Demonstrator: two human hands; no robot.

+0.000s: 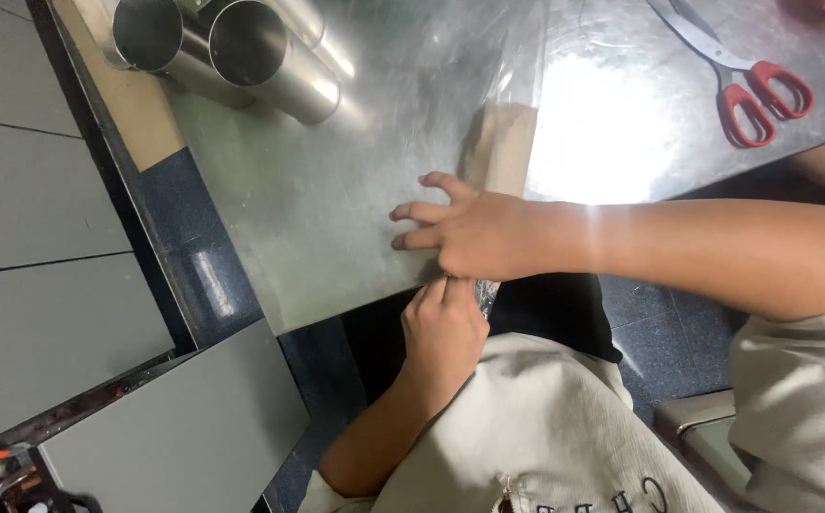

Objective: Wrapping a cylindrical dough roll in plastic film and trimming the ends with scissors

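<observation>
1. Steel table [336,209] carries a clear plastic sheet [517,104] over a brown block [506,142].
2. The right hand [474,233] presses flat on it, fingers spread, gripping nothing.
3. Below it, the left hand [443,328] pinches the sheet's edge at the table's rim.
4. Wrapping looks partly done; red scissors [750,90] lie untouched, well beyond the right hand.

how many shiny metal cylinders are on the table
3 at least, all lying clustered at the table's far left corner: left cylinder, middle cylinder, and a third cylinder partly hidden behind them. More may be out of frame.
</observation>
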